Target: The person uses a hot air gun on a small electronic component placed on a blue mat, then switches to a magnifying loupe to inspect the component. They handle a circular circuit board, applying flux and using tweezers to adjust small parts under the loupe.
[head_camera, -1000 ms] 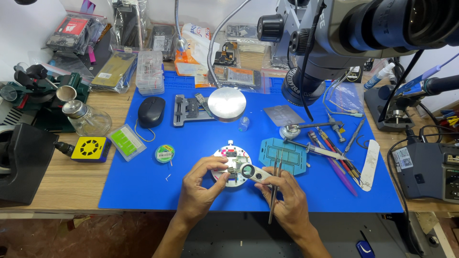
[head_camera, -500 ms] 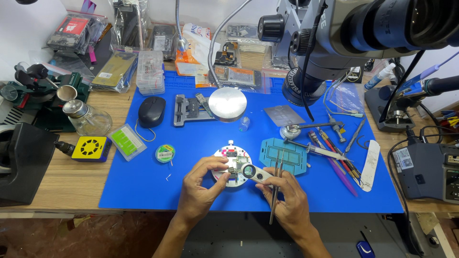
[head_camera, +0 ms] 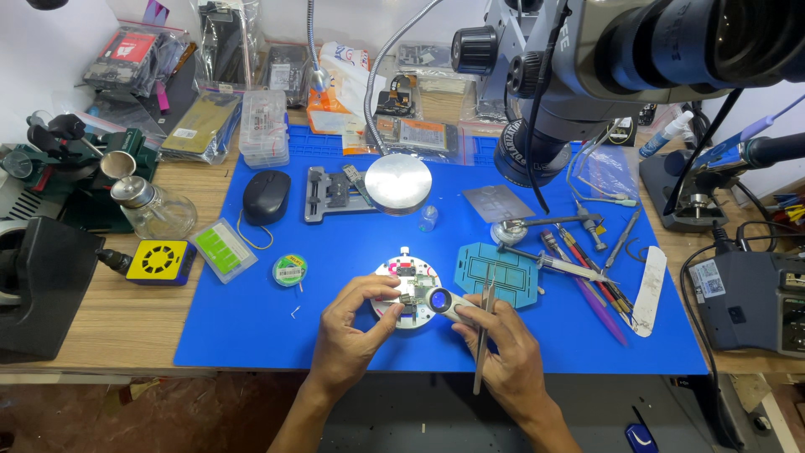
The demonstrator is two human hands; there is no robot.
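On blue mat (head_camera: pixel 335 335), left hand (head_camera: pixel 356 323) pinches small circuit board (head_camera: pixel 408 285) on round holder (head_camera: pixel 394 312), right hand (head_camera: pixel 495 344) grips tweezers (head_camera: pixel 482 335) & loupe (head_camera: pixel 442 302); work prob. mid-way, board w/ parts exposed.

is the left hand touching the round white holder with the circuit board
Touching: the head view shows the left hand with fingertips pressed onto the round white holder.

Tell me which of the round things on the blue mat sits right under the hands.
The white round fixture carrying a small circuit board, at the mat's front edge. The left hand touches it; the metal disc and green solder reel lie apart.
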